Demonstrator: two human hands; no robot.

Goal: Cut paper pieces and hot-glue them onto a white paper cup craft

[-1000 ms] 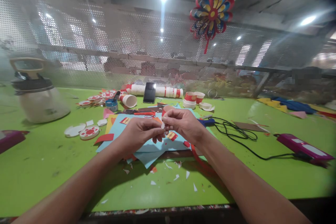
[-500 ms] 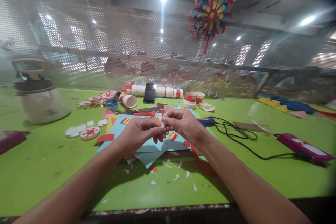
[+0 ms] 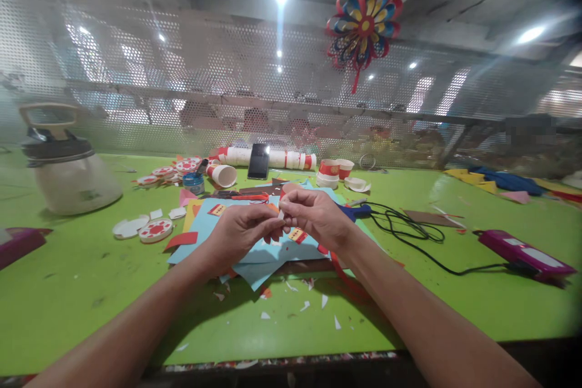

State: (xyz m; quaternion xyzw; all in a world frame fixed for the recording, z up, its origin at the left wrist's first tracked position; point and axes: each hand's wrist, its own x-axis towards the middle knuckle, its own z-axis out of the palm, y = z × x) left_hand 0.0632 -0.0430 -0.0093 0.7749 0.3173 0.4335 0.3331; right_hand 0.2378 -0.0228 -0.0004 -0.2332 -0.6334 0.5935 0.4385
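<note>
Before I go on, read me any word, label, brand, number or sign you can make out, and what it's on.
No text is readable.
Purple box on the right: pale label, too blurred.
Jug: small green mark, too blurred.
Blue jar: any print is too small.
Upright red-and-white cup: pale marking, too small.
Red-and-yellow cutout: dark marks, too small to identify.

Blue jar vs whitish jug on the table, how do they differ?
The jug is larger and whitish with a dark top; the jar is small and blue. The jug stands apart at far left; the jar sits close to the tipped cup. Both stand upright on the table.
</note>
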